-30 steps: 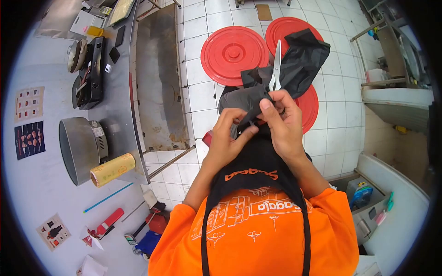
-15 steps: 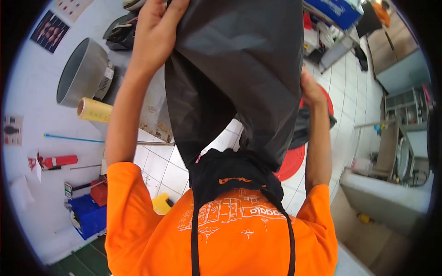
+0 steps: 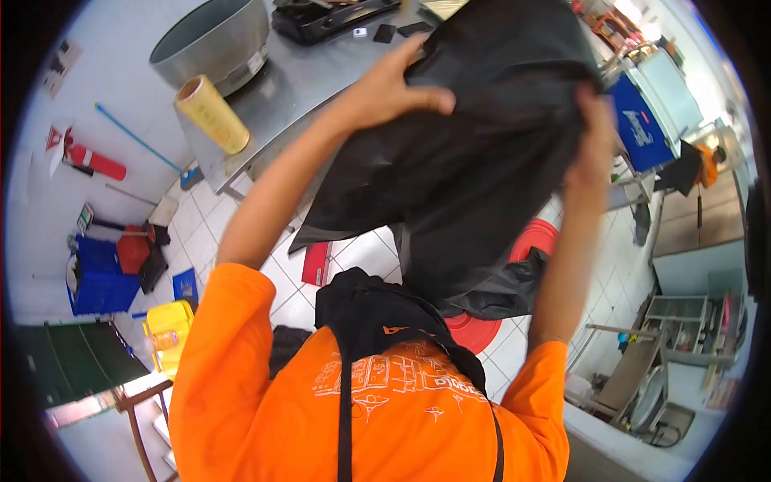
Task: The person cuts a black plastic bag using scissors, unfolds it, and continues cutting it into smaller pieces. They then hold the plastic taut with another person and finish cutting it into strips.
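A large black plastic bag [image 3: 482,161] hangs in front of my body, creased, with its lower left corner spread out. My left hand [image 3: 393,88] is at the bag's upper left edge, its thumb stretched over the plastic and spread away from the fingers. Blurred by motion, my right hand [image 3: 590,140] grips the bag's right side, bunching the plastic there. Beneath the bag a round red lid-like object [image 3: 474,331] shows on the floor, partly covered by more black plastic [image 3: 502,297].
To the left, a metal table [image 3: 301,80] bears a grey pot-like vessel [image 3: 213,44], a yellow roll [image 3: 213,115] and a black tray [image 3: 329,20]. A red box [image 3: 316,263] lies on the tiled floor. A blue box [image 3: 638,124] stands at right, near another person [image 3: 707,165].
My view has turned, bringing more of the metal table in. The bag has swung and tilted. My left hand's thumb has spread out, and my right hand is higher along the bag's side.
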The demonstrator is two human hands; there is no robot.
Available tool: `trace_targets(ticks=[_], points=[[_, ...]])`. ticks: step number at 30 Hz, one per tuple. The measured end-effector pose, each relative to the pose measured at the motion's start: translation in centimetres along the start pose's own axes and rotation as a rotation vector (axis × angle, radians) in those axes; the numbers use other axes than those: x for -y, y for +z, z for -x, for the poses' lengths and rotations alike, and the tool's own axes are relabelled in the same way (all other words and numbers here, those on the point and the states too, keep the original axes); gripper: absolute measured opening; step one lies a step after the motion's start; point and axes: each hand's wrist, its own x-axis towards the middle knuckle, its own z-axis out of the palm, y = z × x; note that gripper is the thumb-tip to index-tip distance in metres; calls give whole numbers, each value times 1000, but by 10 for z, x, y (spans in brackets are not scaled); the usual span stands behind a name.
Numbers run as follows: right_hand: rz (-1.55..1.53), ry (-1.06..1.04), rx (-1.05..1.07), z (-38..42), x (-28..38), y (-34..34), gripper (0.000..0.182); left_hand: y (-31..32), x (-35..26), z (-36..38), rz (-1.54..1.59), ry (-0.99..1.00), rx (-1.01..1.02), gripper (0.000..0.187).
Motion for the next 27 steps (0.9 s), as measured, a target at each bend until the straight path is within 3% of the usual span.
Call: trace_targets(ticks=[1,2,3,4,5,6,8,9,11,13,16,17,19,20,22,25,26,27], points=[[131,-141,-135,1,37,6,40,3,16,34,-182,61,-81,55],[-17,-132,-203,-10,70,1,41,3,29,66,-133,-231,161,50],[169,-247,-199,-37,108,-34,42,3,49,104,-72,-518,410,45],[368,-327,-235,-31,151,-27,48,17,97,160,-172,-392,391,35],[496,-440,-245,-33,185,-32,48,31,143,221,-186,-501,514,29],[611,-531,-258,-30,207,-34,48,46,158,264,-6,-627,547,27],[835,-702,-297,-29,261,-39,48,91,166,321,149,-893,602,43],[920,-763,-325,-25,282,-43,47,119,186,344,294,-872,638,49],[1062,-851,-387,-17,320,-51,47,136,125,294,571,-1306,545,58],[1172,-900,-450,-6,352,-61,47,177,127,283,890,-1346,535,76],[1300,-904,-570,20,394,-89,47,248,102,236,690,-905,526,102],[1335,-891,-616,31,405,-102,46,268,94,222,705,-888,561,102],[1404,-864,-706,57,427,-128,46,307,84,187,635,-618,570,104],[1439,-845,-749,72,437,-140,46,325,74,178,656,-596,597,104],[1500,-805,-843,103,454,-166,46,354,56,161,374,-341,604,109],[1578,-737,-976,157,480,-202,45,378,9,137,526,-266,559,106],[1597,-712,-1016,175,487,-211,45,376,-7,122,843,-222,590,86],[1625,-685,-1054,192,492,-220,45,388,-9,120,854,-221,607,86]])
